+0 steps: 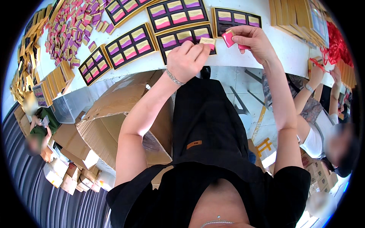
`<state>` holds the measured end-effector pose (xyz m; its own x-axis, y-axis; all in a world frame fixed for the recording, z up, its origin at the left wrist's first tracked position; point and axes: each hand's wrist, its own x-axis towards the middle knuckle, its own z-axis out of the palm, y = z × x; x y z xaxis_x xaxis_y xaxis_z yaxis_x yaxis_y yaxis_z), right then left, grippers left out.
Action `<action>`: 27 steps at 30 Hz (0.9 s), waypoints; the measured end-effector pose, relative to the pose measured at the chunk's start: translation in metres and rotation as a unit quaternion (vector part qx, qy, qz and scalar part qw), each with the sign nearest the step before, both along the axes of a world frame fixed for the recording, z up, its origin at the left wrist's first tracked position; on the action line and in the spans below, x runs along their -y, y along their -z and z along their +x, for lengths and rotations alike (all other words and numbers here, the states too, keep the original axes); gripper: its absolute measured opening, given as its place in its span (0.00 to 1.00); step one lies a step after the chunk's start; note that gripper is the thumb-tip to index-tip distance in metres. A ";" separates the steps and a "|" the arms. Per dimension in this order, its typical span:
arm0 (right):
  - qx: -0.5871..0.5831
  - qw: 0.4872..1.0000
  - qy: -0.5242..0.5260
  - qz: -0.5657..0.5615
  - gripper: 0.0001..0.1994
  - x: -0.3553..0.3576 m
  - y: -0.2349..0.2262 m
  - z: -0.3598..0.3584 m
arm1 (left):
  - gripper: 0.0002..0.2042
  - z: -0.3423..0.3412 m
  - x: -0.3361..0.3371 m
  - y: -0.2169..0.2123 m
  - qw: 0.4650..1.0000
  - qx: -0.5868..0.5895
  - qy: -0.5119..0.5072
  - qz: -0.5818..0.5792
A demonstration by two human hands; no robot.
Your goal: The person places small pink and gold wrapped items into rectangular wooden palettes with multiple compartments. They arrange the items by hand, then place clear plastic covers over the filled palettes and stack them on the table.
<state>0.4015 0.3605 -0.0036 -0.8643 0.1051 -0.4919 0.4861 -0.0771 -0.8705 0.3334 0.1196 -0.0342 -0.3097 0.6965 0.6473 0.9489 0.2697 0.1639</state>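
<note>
At twelve o'clock from your body, across the white tabletop (291, 57), your two hands sit side by side at the near edge of the boxes. Your left hand (188, 59) pinches a small gold-and-pink block (207, 41) in its fingertips, out at between one and two o'clock from the back of that hand. The block's long axis runs close to nine-to-three, dipping slightly toward three. It lies over the right end of the lower row of the middle box (165, 52), with your left hand nearer to that spot; you can't tell from this angle whether block and box touch. Your right hand (251, 41) grips a pink block (228, 38) between thumb and finger, at about nine o'clock from the hand, tilted roughly eleven-to-five; a second bit of pink shows below the fingers, mostly hidden. From that hand, the right-end box (221, 28) lies at about eleven o'clock, its far row filled with three blocks and dark bare space visible in its near row; your right hand is the nearer one there. The blocks' gold bands carry fine print, too small to read, and so is the mark on your brown apron patch (194, 144).
</note>
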 end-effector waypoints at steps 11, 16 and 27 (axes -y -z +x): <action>-0.064 0.986 0.025 0.150 0.12 -0.014 0.035 0.013 | 0.09 0.030 -0.008 0.021 0.989 -0.027 -0.050 -0.134; -0.072 0.990 0.024 0.121 0.11 -0.014 0.031 0.016 | 0.11 0.038 -0.008 0.014 0.982 0.068 -0.077 -0.161; -0.015 0.989 0.144 0.034 0.11 -0.047 0.016 0.076 | 0.16 0.000 -0.057 -0.022 0.585 0.798 -0.019 0.148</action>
<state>0.4776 0.4079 -0.0197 -0.8079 0.3808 -0.4498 0.4267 -0.1484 -0.8921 0.3333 0.1765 -0.0125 -0.6947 0.6007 -0.3956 -0.4804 0.0219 0.8768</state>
